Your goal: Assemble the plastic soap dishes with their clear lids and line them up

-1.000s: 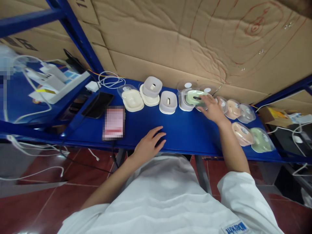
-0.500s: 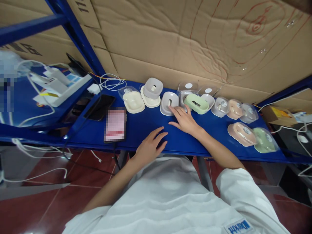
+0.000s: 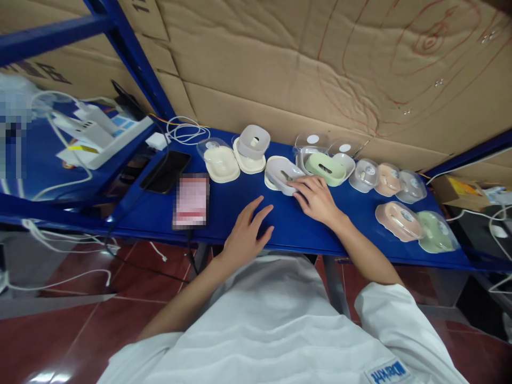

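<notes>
My right hand [image 3: 318, 198] has its fingers closed on the right edge of a light grey soap-dish tray [image 3: 276, 169] with a slot in its middle. That tray sits askew over a cream soap-dish base [image 3: 271, 185], whose left rim shows beneath. My left hand [image 3: 247, 232] is open above the front of the table, fingers apart, touching nothing. Left of the tray, another grey tray [image 3: 256, 136] rests on a cream base [image 3: 252, 164], beside an open cream dish [image 3: 223, 164]. Just beyond my right hand, a green slotted tray [image 3: 330, 166] lies across grey dishes.
Several lidded soap dishes stand at the right, including a pink one [image 3: 398, 221] and a green one [image 3: 436, 234]. At the left lie a phone with a blurred screen [image 3: 191, 201], a black phone [image 3: 168, 173] and a white cable [image 3: 188, 130]. Cardboard [image 3: 256, 64] walls the back.
The grey tray has shifted right and turned askew, uncovering part of the cream base under it. My right hand has moved right and closed on the tray's edge. My left hand stays about where it was.
</notes>
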`<action>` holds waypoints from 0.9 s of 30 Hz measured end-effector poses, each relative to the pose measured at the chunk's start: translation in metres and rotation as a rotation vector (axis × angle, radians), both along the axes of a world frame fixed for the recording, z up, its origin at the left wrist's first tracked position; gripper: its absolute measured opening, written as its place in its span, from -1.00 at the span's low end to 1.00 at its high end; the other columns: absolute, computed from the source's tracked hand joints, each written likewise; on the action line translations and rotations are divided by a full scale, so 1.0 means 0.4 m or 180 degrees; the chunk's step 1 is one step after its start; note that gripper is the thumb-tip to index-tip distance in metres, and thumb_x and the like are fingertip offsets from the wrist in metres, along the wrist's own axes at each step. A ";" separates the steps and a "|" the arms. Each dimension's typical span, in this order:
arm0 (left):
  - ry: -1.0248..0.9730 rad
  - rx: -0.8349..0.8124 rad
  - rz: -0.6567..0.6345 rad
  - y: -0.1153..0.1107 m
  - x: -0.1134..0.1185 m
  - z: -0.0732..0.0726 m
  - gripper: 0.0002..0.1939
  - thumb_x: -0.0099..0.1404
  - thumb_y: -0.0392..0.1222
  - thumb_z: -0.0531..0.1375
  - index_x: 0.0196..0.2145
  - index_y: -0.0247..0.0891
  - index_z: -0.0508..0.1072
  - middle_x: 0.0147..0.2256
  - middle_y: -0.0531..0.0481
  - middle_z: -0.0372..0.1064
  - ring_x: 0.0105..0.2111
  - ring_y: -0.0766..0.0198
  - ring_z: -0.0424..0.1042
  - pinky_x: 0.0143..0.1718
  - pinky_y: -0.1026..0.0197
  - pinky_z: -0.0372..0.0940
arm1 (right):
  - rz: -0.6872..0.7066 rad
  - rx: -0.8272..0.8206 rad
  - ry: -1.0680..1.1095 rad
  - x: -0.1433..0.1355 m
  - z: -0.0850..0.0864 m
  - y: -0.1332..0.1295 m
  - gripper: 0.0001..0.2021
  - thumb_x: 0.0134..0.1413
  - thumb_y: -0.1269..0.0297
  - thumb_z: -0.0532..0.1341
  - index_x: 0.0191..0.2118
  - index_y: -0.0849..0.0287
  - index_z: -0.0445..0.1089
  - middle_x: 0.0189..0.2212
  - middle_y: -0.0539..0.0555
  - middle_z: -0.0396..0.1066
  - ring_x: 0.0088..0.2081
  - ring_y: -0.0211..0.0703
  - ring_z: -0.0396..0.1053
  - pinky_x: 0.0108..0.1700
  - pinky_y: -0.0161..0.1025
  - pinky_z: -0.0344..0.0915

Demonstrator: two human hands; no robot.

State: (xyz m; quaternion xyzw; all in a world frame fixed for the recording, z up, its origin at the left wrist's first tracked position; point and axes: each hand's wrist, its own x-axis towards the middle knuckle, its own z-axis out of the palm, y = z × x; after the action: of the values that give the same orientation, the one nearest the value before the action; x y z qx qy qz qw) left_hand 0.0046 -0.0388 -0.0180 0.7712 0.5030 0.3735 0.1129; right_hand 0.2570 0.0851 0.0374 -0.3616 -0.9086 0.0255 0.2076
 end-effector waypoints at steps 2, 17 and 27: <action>0.0067 -0.0009 -0.0025 0.000 0.000 -0.001 -0.47 0.54 -0.13 0.17 0.40 -0.10 0.25 0.44 -0.25 0.13 0.42 -0.06 0.23 0.40 -0.19 0.26 | -0.0364 0.0196 -0.0109 -0.013 -0.015 0.005 -0.57 0.51 0.23 0.03 0.34 0.12 0.41 0.15 0.30 0.47 0.23 0.26 0.36 0.31 0.24 0.19; 0.0221 0.0131 -0.0041 0.001 0.001 0.000 -0.52 0.54 -0.15 0.16 0.36 -0.14 0.31 0.44 -0.28 0.12 0.43 -0.09 0.19 0.39 -0.22 0.25 | 0.0645 -0.0028 -0.0056 -0.025 -0.027 -0.009 -0.68 0.49 -0.02 0.16 -0.07 0.04 0.58 0.09 0.17 0.54 0.26 0.11 0.40 0.40 0.15 0.04; 0.0576 0.0286 -0.0177 0.005 -0.005 -0.011 -0.82 0.54 -0.20 0.18 -0.11 -0.06 0.61 -0.11 -0.05 0.57 -0.06 0.09 0.49 0.24 -0.18 0.26 | 0.0574 -0.0270 -0.0063 -0.039 -0.029 -0.026 -0.48 0.51 0.01 0.13 0.43 0.08 0.26 0.32 0.27 0.39 0.30 0.13 0.35 0.32 0.09 0.13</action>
State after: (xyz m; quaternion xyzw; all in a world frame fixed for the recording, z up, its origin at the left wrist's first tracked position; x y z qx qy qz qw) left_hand 0.0025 -0.0368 -0.0224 0.8198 0.4722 0.3211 0.0427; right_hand 0.2415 0.0748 0.0258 -0.2871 -0.9376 0.0789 0.1799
